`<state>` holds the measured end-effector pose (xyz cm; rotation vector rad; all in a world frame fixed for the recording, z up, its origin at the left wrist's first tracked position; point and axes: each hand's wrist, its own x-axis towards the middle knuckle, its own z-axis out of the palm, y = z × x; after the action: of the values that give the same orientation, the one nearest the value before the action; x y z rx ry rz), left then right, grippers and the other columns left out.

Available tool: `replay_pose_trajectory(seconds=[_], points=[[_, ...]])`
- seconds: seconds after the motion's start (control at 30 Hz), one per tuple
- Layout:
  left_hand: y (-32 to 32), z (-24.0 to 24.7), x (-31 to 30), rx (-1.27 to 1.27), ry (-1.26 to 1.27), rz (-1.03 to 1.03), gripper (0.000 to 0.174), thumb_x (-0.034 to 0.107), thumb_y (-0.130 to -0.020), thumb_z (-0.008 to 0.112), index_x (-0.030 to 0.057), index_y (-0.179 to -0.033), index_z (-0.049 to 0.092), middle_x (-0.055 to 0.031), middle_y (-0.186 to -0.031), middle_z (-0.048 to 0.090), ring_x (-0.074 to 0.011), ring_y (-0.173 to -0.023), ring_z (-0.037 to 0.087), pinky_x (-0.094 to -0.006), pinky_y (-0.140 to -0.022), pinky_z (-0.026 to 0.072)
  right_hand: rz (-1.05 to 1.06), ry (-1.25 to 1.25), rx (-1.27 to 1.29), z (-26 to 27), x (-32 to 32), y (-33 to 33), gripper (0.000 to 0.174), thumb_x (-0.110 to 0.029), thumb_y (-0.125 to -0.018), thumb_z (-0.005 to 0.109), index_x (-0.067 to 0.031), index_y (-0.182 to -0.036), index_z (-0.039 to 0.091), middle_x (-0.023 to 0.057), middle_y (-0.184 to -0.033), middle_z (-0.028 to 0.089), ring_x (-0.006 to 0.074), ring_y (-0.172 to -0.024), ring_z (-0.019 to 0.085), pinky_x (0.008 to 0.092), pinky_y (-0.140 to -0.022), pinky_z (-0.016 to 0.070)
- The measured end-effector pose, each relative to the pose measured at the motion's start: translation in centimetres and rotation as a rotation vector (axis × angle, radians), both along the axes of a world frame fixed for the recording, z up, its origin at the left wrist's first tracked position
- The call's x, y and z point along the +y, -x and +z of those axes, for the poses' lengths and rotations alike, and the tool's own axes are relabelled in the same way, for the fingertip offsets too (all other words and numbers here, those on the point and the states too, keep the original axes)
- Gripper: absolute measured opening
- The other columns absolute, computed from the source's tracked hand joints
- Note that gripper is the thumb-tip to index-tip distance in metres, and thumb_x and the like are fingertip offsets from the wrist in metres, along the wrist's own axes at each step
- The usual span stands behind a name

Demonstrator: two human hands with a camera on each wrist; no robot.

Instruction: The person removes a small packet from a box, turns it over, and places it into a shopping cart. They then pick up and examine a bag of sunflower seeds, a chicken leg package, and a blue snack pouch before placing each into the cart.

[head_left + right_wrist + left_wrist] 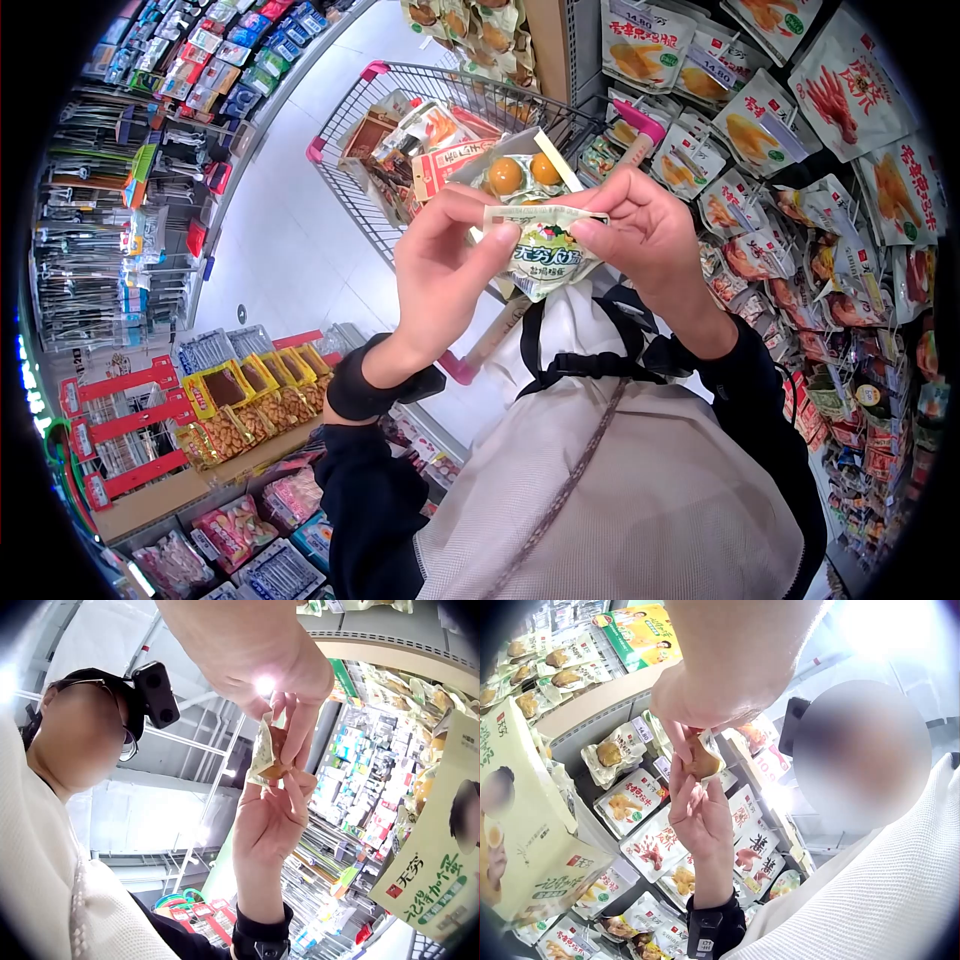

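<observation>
Above cart (440,74): left hand (440,270), right hand (650,235) pinch packet (545,238); label (548,264) apparently legible headcam only.

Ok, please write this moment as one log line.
left hand: pinches snack packet | right hand: pinches snack packet | behind: shopping cart

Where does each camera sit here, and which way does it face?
Head: on the head, facing down at the left hand and right hand pinching a snack packet, shopping cart beyond; dark sleeves and pale vest show.
Left wrist: on that wrist, facing past its hand to the right one, shelf packets behind.
Right wrist: on that wrist, facing up past both hands to the ceiling.
All three share the snack packet.
</observation>
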<state>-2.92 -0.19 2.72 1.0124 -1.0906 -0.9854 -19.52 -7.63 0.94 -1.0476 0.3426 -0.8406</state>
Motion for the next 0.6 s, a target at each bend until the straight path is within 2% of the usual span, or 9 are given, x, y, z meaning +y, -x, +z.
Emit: replay_pose_trajectory(seconds=[0.6], points=[[0.11, -0.01, -0.22, -0.009, 0.010, -0.004, 0.008, -0.004, -0.079, 0.056, 0.0000, -0.083, 0.050, -0.0052, -0.088, 0.050, -0.0083, -0.080, 0.048, -0.0197, -0.063, 0.0427, 0.001, -0.003, -0.003, 0.06, -0.28, 0.11, 0.012, 0.000, -0.081, 0.056, 0.0032, -0.089, 0.048, 0.0153, -0.096, 0.058, 0.0115, -0.087, 0.057, 0.0210, -0.077, 0.0467]])
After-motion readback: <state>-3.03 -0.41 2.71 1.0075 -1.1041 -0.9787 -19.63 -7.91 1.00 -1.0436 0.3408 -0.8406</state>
